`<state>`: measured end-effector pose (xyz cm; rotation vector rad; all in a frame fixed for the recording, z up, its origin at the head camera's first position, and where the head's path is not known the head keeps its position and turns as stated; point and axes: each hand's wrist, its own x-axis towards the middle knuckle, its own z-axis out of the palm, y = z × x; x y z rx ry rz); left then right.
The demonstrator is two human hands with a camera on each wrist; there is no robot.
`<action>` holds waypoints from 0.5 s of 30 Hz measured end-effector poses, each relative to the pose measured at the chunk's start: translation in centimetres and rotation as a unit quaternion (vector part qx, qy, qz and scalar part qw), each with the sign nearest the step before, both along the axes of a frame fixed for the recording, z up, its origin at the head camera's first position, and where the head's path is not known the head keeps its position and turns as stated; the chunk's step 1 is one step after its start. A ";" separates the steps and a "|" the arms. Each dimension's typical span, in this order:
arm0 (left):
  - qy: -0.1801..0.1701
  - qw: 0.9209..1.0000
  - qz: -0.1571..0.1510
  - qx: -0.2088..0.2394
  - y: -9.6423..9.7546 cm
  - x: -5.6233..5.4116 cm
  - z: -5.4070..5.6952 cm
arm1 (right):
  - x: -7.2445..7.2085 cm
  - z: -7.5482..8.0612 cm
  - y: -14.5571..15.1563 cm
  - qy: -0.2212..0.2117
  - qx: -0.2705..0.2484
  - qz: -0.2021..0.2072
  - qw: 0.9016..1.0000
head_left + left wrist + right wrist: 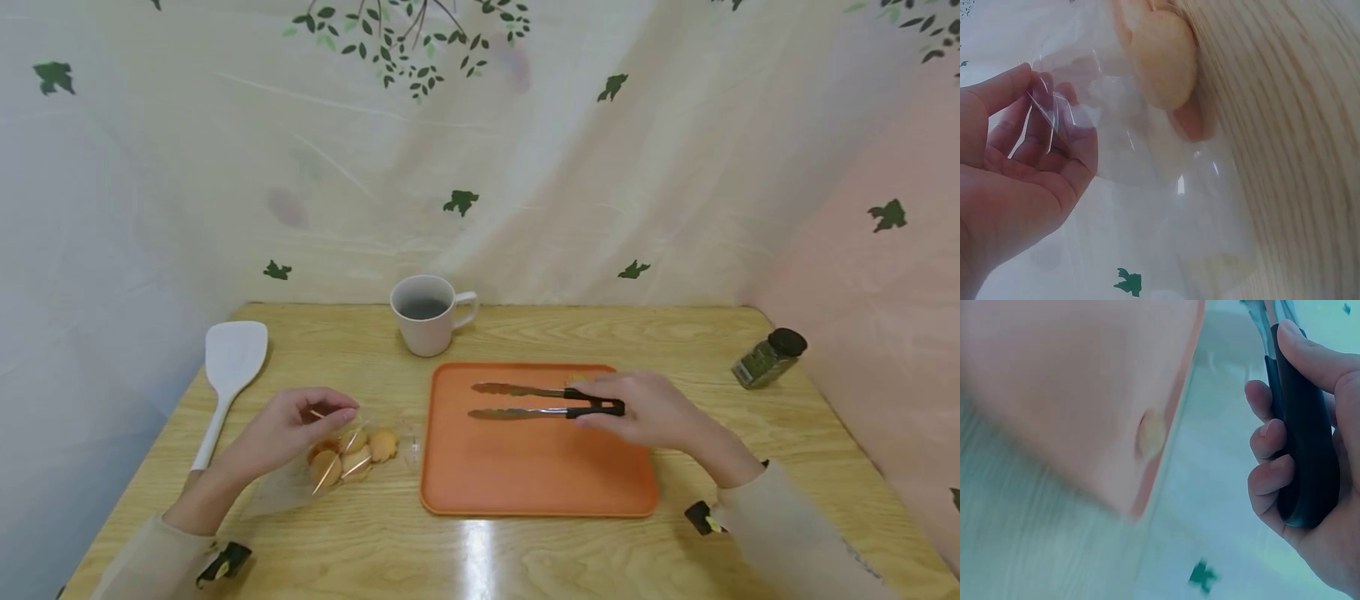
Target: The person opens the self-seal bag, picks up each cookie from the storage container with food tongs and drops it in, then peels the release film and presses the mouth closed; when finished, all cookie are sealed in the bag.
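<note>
Between thumb and fingertips, my left hand (288,429) pinches the edge of a clear plastic bag (1129,156). Several round golden cookies (356,464) lie in the bag on the table, left of an orange tray (525,479). My right hand (654,408) grips black-handled metal tongs (525,412) above the tray. The tongs' arms are apart, point left and have nothing between them. In the right wrist view, one cookie (1152,435) lies near the tray's edge; in the head view the right hand mostly hides it.
Behind the tray stands a grey-white mug (427,333) with dark contents. A white spatula (234,358) lies along the table's left side. At the right back, a green jar with a black lid (768,358) stands near the curtain. Patterned cloth surrounds the wooden table (555,558).
</note>
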<state>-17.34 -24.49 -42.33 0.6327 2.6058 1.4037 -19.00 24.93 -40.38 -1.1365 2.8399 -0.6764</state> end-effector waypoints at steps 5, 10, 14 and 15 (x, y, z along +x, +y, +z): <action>-0.031 0.999 0.003 0.016 0.0 0.1 0.2 | 0.5 -0.8 3.8 0.016 0.004 -0.065 0.998; -0.048 0.999 0.012 0.021 -0.1 0.2 0.2 | 1.0 -2.0 6.7 0.005 0.015 -0.109 0.994; -0.045 0.999 0.018 0.011 -0.2 0.2 0.0 | 1.3 -2.9 8.4 0.016 0.024 -0.130 0.991; -0.045 0.999 0.018 0.010 -0.2 0.1 0.0 | 1.3 -3.2 8.7 0.020 0.025 -0.133 0.991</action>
